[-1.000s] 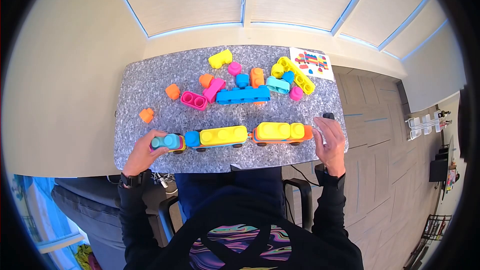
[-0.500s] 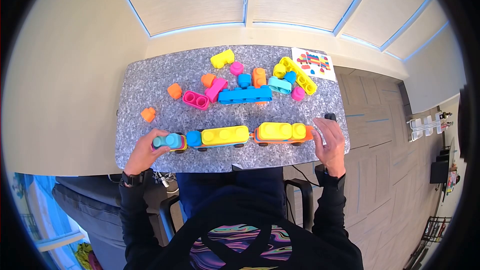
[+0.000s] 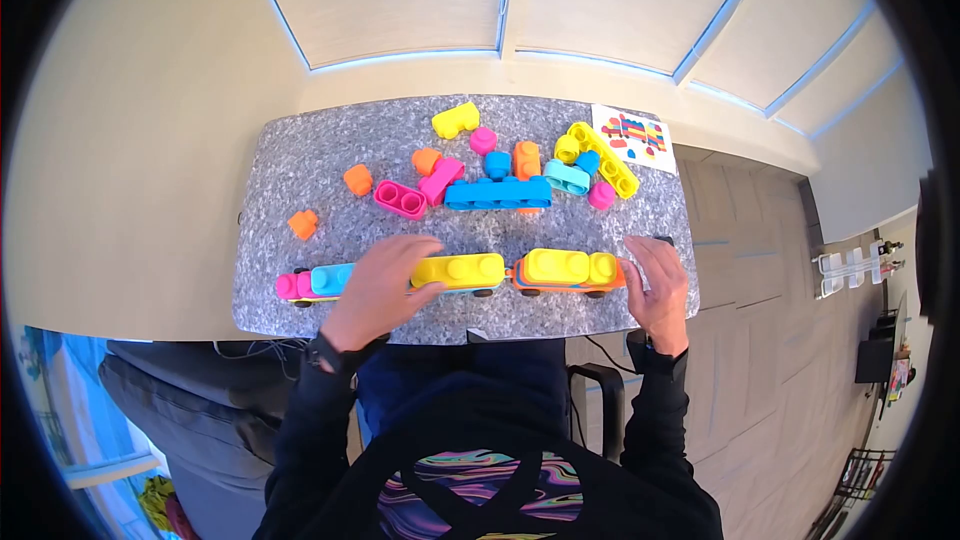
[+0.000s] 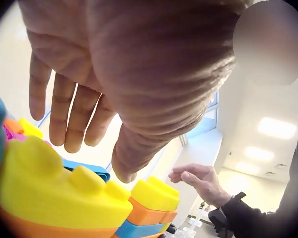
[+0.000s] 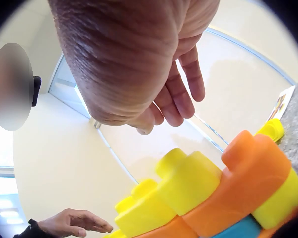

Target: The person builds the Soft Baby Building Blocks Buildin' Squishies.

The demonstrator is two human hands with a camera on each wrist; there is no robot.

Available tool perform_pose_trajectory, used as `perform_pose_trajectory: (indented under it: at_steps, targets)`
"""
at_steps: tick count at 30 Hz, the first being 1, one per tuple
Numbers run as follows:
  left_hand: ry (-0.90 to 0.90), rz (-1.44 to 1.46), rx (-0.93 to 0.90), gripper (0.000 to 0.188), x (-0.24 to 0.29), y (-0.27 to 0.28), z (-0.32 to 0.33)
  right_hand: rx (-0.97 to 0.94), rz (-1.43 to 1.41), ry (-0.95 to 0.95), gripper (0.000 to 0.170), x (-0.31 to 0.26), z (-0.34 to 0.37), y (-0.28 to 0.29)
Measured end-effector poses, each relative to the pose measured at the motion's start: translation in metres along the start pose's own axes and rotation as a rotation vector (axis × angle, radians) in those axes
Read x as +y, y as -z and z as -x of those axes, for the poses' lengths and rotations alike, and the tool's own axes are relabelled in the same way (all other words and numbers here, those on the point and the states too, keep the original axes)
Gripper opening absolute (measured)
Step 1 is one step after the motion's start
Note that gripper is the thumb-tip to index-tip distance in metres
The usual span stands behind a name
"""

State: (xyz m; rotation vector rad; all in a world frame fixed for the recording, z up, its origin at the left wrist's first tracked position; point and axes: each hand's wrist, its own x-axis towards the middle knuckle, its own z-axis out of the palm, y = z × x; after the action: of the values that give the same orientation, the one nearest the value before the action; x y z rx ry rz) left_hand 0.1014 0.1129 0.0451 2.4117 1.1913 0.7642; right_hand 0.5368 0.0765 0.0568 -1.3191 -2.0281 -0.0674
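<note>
A toy train of linked cars runs along the near side of the table in the head view. Its left car carries pink and light blue blocks, its middle car a long yellow block, its right car yellow blocks. My left hand is over the join of the left and middle cars, hiding part of both; in the left wrist view its fingers are extended and grip nothing. Beside the train's orange right end is my right hand, fingers loosely bent, holding nothing.
Behind the train lie loose blocks: a long blue one, pink ones, orange ones, a long yellow one and others. A picture sheet lies at the table's back right corner. A chair arm stands by the near edge.
My left hand has let go of the train's left car and moved right, uncovering the pink blocks at that end. My right hand has stayed by the orange end.
</note>
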Motion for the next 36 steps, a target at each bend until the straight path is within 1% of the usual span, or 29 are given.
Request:
perform_pose_trajectory:
  at_steps: [1,3,4,6,9,13,15,16,18,20,22,24,25,27,28,30,31,33,34,36]
  targets:
    - [0.000,0.003,0.004,0.056,0.006,-0.009,-0.008,-0.001,0.003,0.004,0.036,-0.001,-0.002,0.001]
    - [-0.017,0.027,-0.048,0.050,0.014,-0.023,-0.021,0.008,0.007,0.012,0.036,0.000,-0.004,0.005]
    - [-0.022,0.030,-0.048,0.050,0.013,-0.028,-0.024,0.009,0.012,0.010,0.036,0.001,-0.003,0.007]
    - [-0.037,0.021,-0.104,0.043,0.009,-0.038,-0.028,0.017,0.024,-0.005,0.035,0.005,-0.003,0.011]
    - [-0.033,0.028,-0.088,0.038,0.004,-0.047,-0.027,0.020,0.033,-0.021,0.035,0.009,-0.005,0.015]
    - [-0.064,0.059,-0.087,0.039,0.000,-0.051,-0.025,0.019,0.048,-0.008,0.034,0.018,-0.016,0.016]
    - [0.042,0.039,-0.132,0.037,0.004,-0.049,-0.024,-0.001,0.047,-0.007,0.034,0.026,-0.025,0.014]
    - [0.038,0.038,-0.131,0.037,0.005,-0.048,-0.025,0.002,0.049,-0.007,0.034,0.032,-0.031,0.012]
    - [0.120,0.048,-0.181,0.036,0.006,-0.047,-0.026,0.008,-0.031,-0.038,0.032,0.049,-0.042,0.007]
    - [0.134,0.049,-0.187,0.036,0.008,-0.047,-0.027,0.016,-0.037,-0.050,0.029,0.076,-0.052,-0.006]
    - [0.149,0.050,-0.190,0.035,0.010,-0.046,-0.028,-0.066,-0.034,-0.037,0.027,0.096,-0.065,-0.018]
    - [0.112,0.027,-0.186,0.034,0.012,-0.044,-0.029,-0.074,-0.019,-0.005,0.026,0.117,-0.073,-0.036]
    - [0.109,0.026,-0.183,0.034,0.012,-0.044,-0.029,-0.115,-0.018,-0.005,0.025,0.125,-0.076,-0.045]
    - [-0.054,0.040,-0.001,0.031,0.010,-0.046,-0.026,-0.170,-0.030,-0.014,0.024,0.137,-0.080,-0.062]
    - [-0.055,0.040,0.000,0.031,0.010,-0.044,-0.023,-0.169,-0.029,-0.014,0.024,0.139,-0.083,-0.066]
    - [-0.056,0.031,0.149,0.023,0.013,-0.037,-0.015,-0.214,-0.040,0.000,0.024,0.142,-0.087,-0.074]
    - [-0.057,0.030,0.145,0.023,0.015,-0.031,-0.010,-0.212,-0.042,-0.003,0.024,0.145,-0.088,-0.078]
    - [0.065,0.053,0.144,0.017,0.016,-0.018,0.000,-0.231,-0.015,0.039,0.024,0.153,-0.088,-0.085]
    - [0.063,0.051,0.141,0.017,0.014,-0.014,0.005,-0.228,-0.016,0.036,0.024,0.155,-0.088,-0.087]
    - [0.127,0.050,0.209,0.015,0.011,-0.007,0.017,-0.250,-0.004,0.030,0.028,0.158,-0.089,-0.091]
